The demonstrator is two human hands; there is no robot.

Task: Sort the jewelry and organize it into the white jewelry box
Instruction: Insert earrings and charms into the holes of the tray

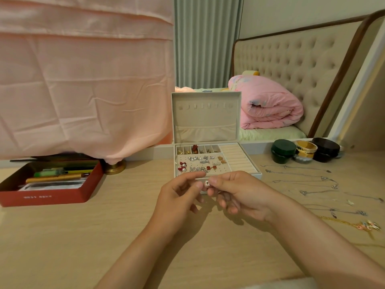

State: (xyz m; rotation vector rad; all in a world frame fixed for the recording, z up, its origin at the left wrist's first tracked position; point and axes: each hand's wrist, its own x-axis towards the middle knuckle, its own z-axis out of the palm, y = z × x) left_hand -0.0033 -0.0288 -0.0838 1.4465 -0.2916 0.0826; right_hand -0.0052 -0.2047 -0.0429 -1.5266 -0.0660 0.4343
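Head | left hand (179,197) and right hand (239,195) pinch earring (207,183) | just in front of white jewelry box (208,122)

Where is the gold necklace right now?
In the head view, the gold necklace lies far right on the table, nearer the person than the silver chains.

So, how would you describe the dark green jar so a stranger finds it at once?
Start at the open white jewelry box in the centre. Right of it, three round containers stand together. The dark green jar is leftmost; the gold container and black jar follow.
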